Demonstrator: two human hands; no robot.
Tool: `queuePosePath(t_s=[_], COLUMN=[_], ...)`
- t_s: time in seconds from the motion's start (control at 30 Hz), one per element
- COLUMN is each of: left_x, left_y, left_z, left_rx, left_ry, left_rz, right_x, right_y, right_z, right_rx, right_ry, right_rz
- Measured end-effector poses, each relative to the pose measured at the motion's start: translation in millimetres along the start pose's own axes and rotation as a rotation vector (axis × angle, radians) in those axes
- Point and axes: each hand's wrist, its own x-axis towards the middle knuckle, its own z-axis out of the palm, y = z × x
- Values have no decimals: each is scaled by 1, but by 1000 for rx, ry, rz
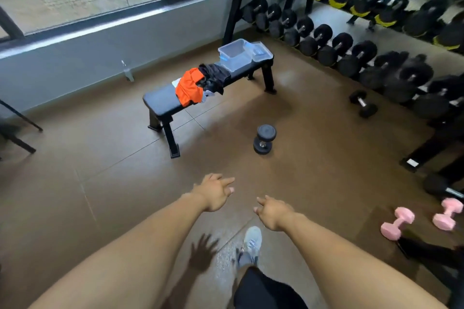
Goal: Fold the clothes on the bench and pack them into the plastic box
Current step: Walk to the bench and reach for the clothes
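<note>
Both hands, left [216,192] and right [272,212], empty with fingers spread, well short of the black padded bench [163,100] bearing crumpled orange and black clothes [200,84] beside the clear plastic box [234,54]: best approach closer, skirting the black floor dumbbell [265,139].

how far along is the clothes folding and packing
Nothing looks done yet. The orange garment and dark clothes lie crumpled on the bench, and the plastic box sits open with nothing visible inside. Left hand and right hand are empty, short of the bench. All folding and packing remains.
</note>
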Motion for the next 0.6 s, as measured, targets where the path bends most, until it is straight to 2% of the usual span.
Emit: queuePosePath(t_s=[0.2, 0.37, 0.6], left_x=[149, 253, 422], left_y=[24, 42, 6], left_z=[-128, -208, -294], left_rx=[-5, -35, -79], left_ry=[14, 26, 57], left_rz=[-59, -52, -55], right_x=[112, 182, 342], right_y=[29, 27, 19], right_z=[-175, -291, -422], right_rx=[19, -59, -93], right_ry=[37, 8, 31], right_rz=[8, -79, -89])
